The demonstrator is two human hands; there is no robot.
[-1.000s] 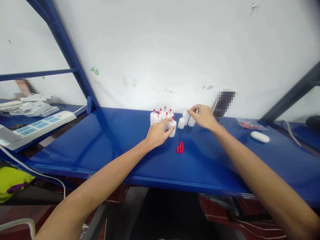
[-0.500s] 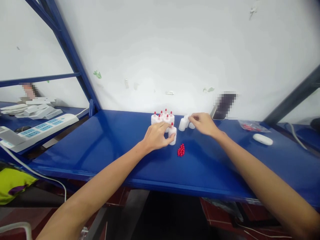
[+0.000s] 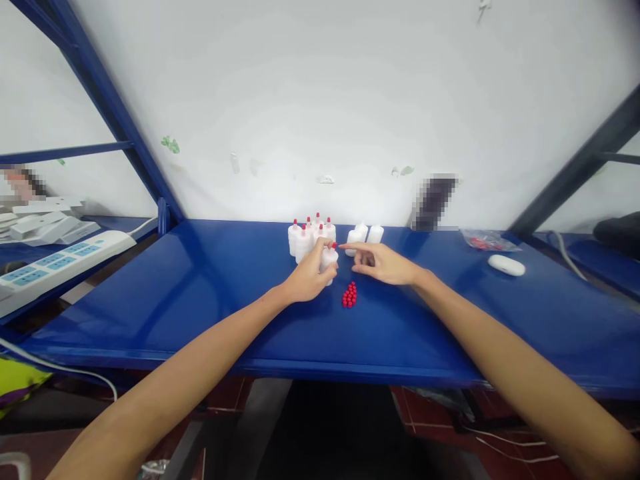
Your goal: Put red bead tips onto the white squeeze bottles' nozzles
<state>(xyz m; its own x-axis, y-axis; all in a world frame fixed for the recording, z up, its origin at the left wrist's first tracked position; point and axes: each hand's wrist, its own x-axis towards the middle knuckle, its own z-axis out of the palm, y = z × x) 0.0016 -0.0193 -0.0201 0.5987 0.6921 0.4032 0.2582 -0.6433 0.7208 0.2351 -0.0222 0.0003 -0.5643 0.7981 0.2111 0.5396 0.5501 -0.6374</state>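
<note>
My left hand (image 3: 314, 272) is closed around a small white squeeze bottle (image 3: 329, 259) with a red tip cap, held upright. My right hand (image 3: 384, 263) is just to its right. Its index finger points at the red cap, at or very near it, and its thumb is apart; nothing shows between the fingers. Behind my left hand stands a group of several white bottles (image 3: 302, 245) with red caps. Farther right are a few white bottles (image 3: 375, 233) on which I see no red caps. A small pile of red caps (image 3: 350, 295) lies in front of both hands.
The blue table (image 3: 200, 293) meets a white wall. At right lie a white oval case (image 3: 507, 265) and a clear bag with red pieces (image 3: 487, 241). A dark, blurred-out object (image 3: 435, 203) leans on the wall. A white power strip (image 3: 55, 267) is at left.
My right hand has come left from the white bottles to the capped bottle in my left hand. My left hand still holds that bottle. The camera view has shifted a little.
</note>
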